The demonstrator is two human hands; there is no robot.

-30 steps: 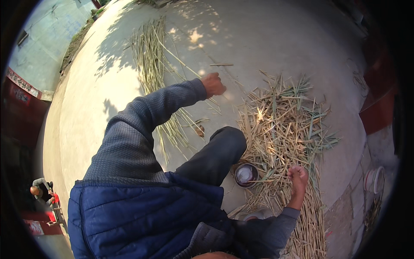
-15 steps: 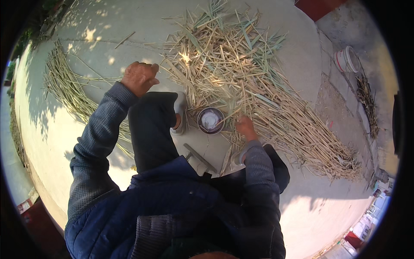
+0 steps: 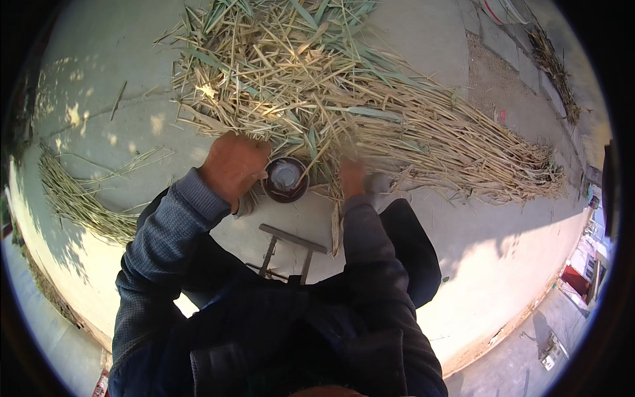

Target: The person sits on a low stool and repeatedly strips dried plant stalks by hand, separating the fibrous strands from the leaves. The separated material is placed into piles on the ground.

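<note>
My left hand is closed, its fingers curled, just left of a dark round bowl with whitish stuff inside. Whatever those fingers hold, if anything, is hidden. At the near edge of a big heap of dry reed stalks, my right hand is also closed. A pale blur shows just beyond its fingers, too smeared to name. A thin stalk leans over the bowl's right rim.
A small metal-framed stool is between my legs. Another bundle of greenish stalks lies at the left on the concrete. Far right are a white bucket and a dark bundle of twigs.
My left hand has come down and right, from above my knee to beside the bowl. The view has shifted, so the heap and bowl appear further left. My right hand stays by the heap.
</note>
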